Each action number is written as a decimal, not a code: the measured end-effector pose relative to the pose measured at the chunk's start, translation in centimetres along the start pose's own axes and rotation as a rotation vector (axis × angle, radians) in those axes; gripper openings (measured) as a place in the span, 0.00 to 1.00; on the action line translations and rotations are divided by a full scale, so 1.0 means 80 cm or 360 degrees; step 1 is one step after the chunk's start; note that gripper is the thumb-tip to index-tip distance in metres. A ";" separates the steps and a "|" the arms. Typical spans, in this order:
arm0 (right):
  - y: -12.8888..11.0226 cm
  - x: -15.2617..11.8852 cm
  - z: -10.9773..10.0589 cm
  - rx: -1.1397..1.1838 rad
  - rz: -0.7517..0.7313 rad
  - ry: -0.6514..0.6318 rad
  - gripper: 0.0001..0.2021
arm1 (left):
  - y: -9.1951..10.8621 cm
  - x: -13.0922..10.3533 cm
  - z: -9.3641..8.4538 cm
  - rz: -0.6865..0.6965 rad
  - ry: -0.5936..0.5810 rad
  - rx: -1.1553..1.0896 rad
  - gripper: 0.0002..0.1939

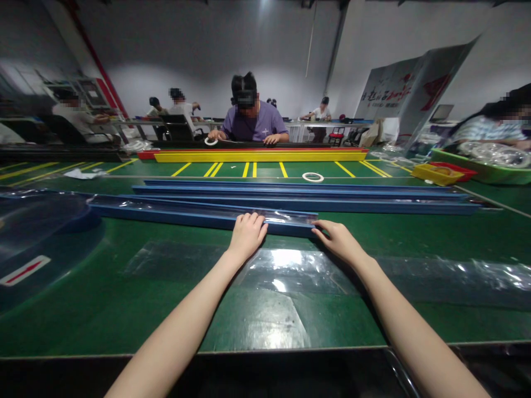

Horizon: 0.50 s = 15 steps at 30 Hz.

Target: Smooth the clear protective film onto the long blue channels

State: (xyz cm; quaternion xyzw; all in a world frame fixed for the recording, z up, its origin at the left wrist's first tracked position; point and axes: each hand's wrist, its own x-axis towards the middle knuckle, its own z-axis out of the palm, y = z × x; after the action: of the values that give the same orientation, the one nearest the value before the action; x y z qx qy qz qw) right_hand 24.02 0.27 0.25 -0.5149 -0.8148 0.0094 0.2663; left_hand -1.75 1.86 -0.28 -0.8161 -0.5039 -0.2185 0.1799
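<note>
A long blue channel strip (178, 216) lies slanted across the green table in front of me, with shiny clear plastic along its inside. My left hand (248, 236) curls its fingers over the near wall of the strip, a little short of the right end. At that right end, my right hand (338, 239) pinches the corner between thumb and fingers. Just beyond my hands rest more blue channel strips (373, 205), side by side. Below my wrists, a flat clear plastic sleeve (178, 260) is spread on the table.
Clear plastic with a red-arrow label (25, 270) covers the left side. Farther off are a white tape ring (312, 177), a yellow strip (257, 157), a yellow tray (437, 174) and a green basin (501, 176). A co-worker in purple (255, 124) sits opposite; the table's near edge (265, 350) runs below.
</note>
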 end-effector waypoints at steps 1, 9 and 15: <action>0.000 0.000 0.000 0.0000 -0.0001 -0.0005 0.14 | 0.000 0.000 0.001 0.0002 -0.0001 0.0008 0.14; -0.003 0.000 -0.001 0.0002 0.0044 -0.0062 0.15 | 0.000 0.003 0.005 0.0014 0.0016 0.0028 0.15; -0.004 0.001 -0.001 0.0005 0.0054 -0.0069 0.15 | 0.000 0.003 0.004 0.0012 0.0009 0.0042 0.15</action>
State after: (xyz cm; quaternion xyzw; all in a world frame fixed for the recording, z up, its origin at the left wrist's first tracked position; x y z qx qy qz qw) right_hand 23.76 0.13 0.44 -0.5280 -0.8115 0.0264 0.2491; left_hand -1.61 2.23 -0.38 -0.8148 -0.5033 -0.2135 0.1930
